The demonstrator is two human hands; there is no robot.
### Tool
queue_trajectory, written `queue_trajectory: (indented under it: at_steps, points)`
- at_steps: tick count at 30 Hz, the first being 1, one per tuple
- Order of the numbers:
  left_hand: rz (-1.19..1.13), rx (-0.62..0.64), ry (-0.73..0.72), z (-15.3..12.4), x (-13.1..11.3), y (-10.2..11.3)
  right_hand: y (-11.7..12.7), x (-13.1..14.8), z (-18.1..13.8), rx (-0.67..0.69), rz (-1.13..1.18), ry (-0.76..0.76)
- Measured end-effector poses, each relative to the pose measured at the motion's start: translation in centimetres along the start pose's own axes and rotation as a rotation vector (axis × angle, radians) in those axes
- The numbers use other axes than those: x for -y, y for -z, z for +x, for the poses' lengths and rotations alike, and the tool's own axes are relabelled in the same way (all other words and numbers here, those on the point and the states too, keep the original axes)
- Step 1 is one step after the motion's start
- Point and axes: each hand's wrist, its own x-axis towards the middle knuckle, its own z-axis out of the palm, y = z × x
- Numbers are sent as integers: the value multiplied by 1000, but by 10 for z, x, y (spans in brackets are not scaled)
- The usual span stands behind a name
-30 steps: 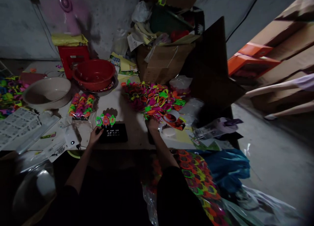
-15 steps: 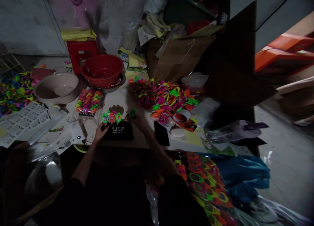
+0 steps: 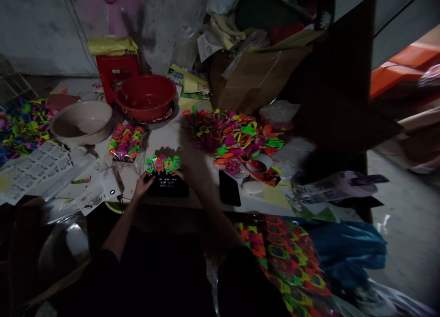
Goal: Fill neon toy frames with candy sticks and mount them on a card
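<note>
My left hand (image 3: 142, 185) rests against the left edge of the small black slotted plastic rack (image 3: 168, 185) at the near edge of the pale tabletop (image 3: 165, 140), fingers curled onto it, though the dim light hides how firmly they grip. My right hand (image 3: 184, 174) sits at the rack's far right corner, touching the row of little neon green, orange and pink plastic toy watches (image 3: 162, 164) standing along its far side; whether those fingers pinch one or merely touch, I cannot tell. Just right of the rack lies a flat black phone (image 3: 229, 187). Farther off and to the right spreads a loose heap of the same bright toy pieces (image 3: 232, 136). To the far left sit a round red plastic basin (image 3: 146, 97) and a beige plastic bowl (image 3: 82, 123), with a clear bag of packed colourful pieces (image 3: 125, 142) between them and the rack
</note>
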Motion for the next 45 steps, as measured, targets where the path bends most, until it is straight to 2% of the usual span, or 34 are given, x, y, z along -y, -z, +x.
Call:
queue_trajectory:
  at_steps: [7, 15, 27, 33, 38, 45]
  points:
    - [5, -15, 11, 0, 0, 0, -1, -3, -1, -20, -35, -6]
    - [17, -16, -1, -2, -6, 2, 4, 10, -2, -25, -106, 21]
    - [11, -9, 4, -1, -5, 1, 9, 25, 1, 35, -179, 72]
    - [5, 2, -12, -2, -5, 1, 10, 26, 5, 47, -195, 42]
    - [2, -4, -3, -1, -5, 1, 5, 25, 5, 96, -168, 24]
    - [-3, -4, -5, -1, -5, 2, -2, 28, 0, 86, -147, 17]
